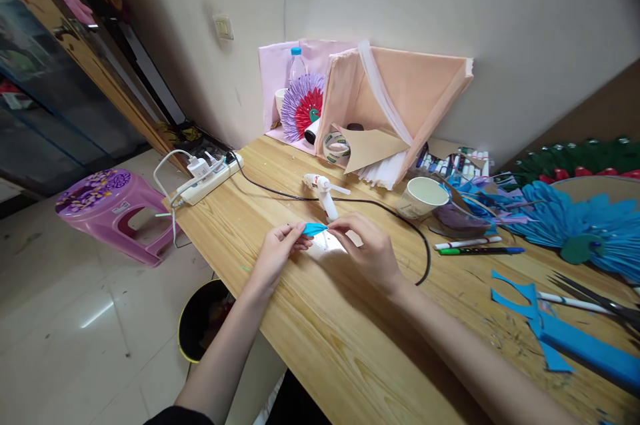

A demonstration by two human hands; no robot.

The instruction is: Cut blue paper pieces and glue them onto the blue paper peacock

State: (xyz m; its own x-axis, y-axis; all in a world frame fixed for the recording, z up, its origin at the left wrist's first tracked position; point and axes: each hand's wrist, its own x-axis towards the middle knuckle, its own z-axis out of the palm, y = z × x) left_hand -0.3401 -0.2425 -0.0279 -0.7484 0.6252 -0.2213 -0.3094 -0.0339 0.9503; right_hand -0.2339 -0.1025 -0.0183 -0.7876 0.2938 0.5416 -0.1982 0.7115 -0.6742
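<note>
A small folded piece of blue paper [315, 229] is stretched between both hands, just above the wooden table [350, 345]. My left hand [280, 248] pinches its wide end between thumb and fingers. With thumb and fingertips, my right hand [367, 248] grips the narrow, pointed end. Right behind the hands stands a white glue gun [323, 193], its nozzle end hidden near the right fingers. A white patch [327, 241] lies on the table under the paper, partly covered by the hands.
A power strip [213, 178] sits at the left table edge, its black cable [300, 197] crossing behind the hands. To the right are a paper cup [425, 197], pens [477, 251], blue paper scraps [535, 305], scissors [600, 298] and a blue paper peacock [575, 231]. Peach box [415, 78] behind.
</note>
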